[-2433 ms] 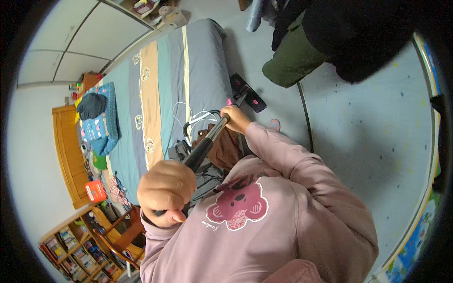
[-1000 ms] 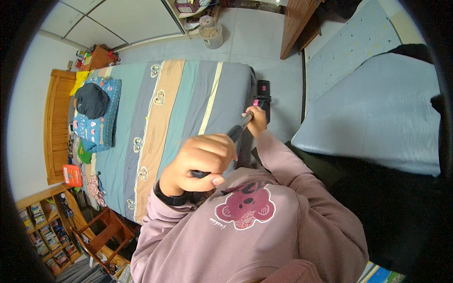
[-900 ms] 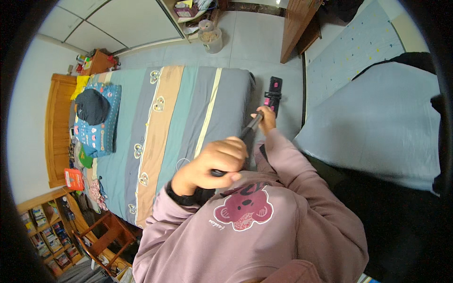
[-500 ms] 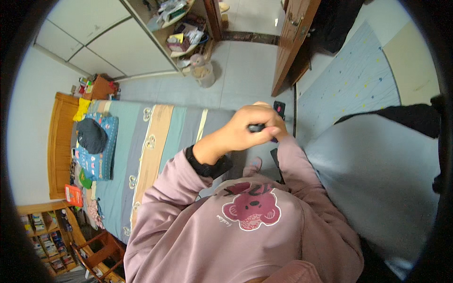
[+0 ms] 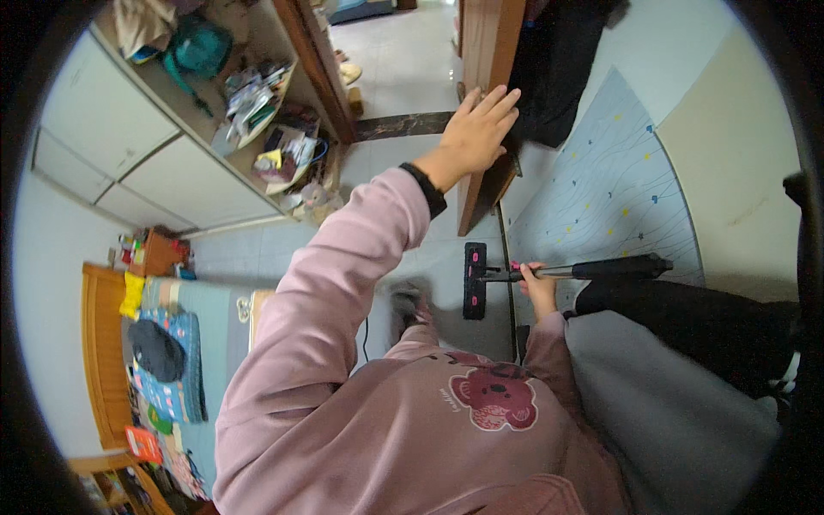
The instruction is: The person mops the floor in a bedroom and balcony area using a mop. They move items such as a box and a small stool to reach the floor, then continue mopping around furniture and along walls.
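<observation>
My left hand (image 5: pixel 481 130) is stretched far forward in front of the brown wooden door (image 5: pixel 493 64), its fingers spread and holding nothing. Whether the palm touches the door I cannot tell. To the right and nearer, my right hand (image 5: pixel 537 290) is closed around the pole of a flat mop, close to the joint of its head. The black, rectangular mop head (image 5: pixel 475 296) with pink clips appears over the grey floor beside the door. From my right hand the mop's thick black grip (image 5: pixel 618 266) slants off to the right.
A cabinet with cluttered shelves (image 5: pixel 287 163) stands at the far left, by the doorway. At the left is a bed (image 5: pixel 219 343) with a dark cap (image 5: pixel 157 350). Dark clothes (image 5: pixel 558 77) hang behind the door. Grey fabric (image 5: pixel 669 386) bulges close on my right.
My hands were together around the black mop handle. The left has let go and reached forward to the door; the right now grips the pole lower down, near the head. The view has shifted.
</observation>
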{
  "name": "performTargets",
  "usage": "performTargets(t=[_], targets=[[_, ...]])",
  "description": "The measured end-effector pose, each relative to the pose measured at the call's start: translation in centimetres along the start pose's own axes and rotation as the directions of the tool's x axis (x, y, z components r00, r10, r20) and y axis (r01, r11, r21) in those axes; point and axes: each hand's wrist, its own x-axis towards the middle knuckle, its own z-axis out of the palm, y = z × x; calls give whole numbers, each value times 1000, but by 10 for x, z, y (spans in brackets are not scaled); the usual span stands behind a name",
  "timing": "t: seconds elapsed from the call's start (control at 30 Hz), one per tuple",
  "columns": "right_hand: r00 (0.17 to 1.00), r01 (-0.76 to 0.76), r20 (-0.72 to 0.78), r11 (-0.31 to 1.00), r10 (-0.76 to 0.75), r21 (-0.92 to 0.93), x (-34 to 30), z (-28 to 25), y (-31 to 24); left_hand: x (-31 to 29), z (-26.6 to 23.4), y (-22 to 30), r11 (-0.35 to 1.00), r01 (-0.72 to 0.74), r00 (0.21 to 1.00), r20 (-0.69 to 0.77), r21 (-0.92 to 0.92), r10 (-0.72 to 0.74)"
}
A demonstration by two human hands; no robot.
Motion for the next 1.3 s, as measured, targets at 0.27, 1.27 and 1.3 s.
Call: performTargets(t=[0.27,1.27,1.3], targets=[[997,-58,-52,996,54,-72,16,30,-8,125,75,-84,860,-318,948,149,399,282],[995,-82,69,974,69,210,117,66,-90,-4,120,-336,792,383,794,-268,-476,-545],[994,-81,84,981,67,176,120,71,-95,-8,119,-349,781,403,793,-243,-477,-558]])
